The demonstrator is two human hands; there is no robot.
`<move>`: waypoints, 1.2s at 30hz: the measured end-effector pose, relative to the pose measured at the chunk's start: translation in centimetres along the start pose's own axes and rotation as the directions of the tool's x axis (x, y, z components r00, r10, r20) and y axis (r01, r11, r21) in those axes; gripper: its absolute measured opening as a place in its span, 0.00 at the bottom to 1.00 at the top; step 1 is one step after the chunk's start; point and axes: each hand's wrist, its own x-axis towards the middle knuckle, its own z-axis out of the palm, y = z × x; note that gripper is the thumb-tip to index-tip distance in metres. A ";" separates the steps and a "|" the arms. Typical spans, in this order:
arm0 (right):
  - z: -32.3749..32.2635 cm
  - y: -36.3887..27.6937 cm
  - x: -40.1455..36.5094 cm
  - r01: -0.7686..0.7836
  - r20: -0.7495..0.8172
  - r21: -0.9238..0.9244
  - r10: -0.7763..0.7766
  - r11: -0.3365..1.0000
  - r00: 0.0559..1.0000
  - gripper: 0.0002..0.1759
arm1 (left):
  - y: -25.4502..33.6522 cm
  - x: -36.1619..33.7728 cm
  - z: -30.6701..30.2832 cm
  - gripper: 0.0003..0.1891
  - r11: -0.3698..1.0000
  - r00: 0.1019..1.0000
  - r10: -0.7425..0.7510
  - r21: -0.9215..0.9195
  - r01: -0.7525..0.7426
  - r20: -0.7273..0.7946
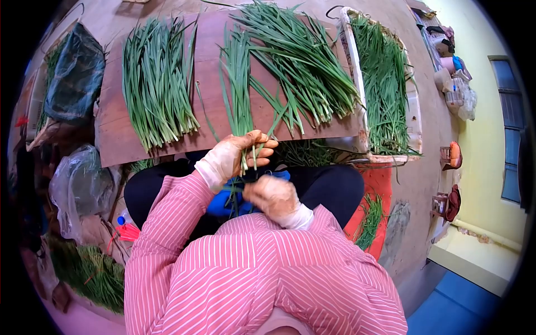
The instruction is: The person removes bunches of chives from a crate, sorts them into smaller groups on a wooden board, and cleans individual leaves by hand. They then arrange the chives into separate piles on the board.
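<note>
Left hand point(237, 156) is closed round a thin bunch of chives point(248, 162), fingers point(262, 146) wrapped over the stalks, right at the near edge of the wooden surface point(111, 139). The bunch is over the lap, tops leaning onto the surface into the middle pile point(237, 78). Can't tell where one ends and the other starts.

Right hand point(273, 195) is just below, at the root ends, back to camera. It's curled, but can't tell if it pinches stalks or nothing. Blue item point(220, 204) sits under both hands, unclear what it is.

Also on the surface: left pile point(156, 84) and right pile point(307, 67). More chives lie in the tray point(349, 50) at the right edge.

My read: the step is cleaning the root ends. To do it well:
- left grip firm near the base so stalks don't fan out, but not crushing, since the leaves likely bruise
- right hand takes only the outer dead leaf
- pull along the stalk, not sideways, or it probably snaps
- ends flush, same direction as the piles
</note>
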 end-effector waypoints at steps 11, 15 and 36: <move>-6.7 6.7 5.5 -0.551 -0.436 -0.372 0.384 0.747 0.814 0.23 | 4.0 -4.5 2.8 0.24 0.993 0.974 0.049 0.095 -0.072 0.222; -5.4 8.4 8.0 -0.454 -0.313 -0.530 0.333 0.716 0.890 0.23 | 5.6 -5.2 2.3 0.22 0.915 0.881 0.385 0.009 -0.403 0.275; -5.2 8.8 6.5 -0.564 -0.195 -0.231 0.530 0.793 0.825 0.25 | 2.9 -0.8 0.3 0.18 0.980 0.981 0.188 0.083 -0.183 -0.053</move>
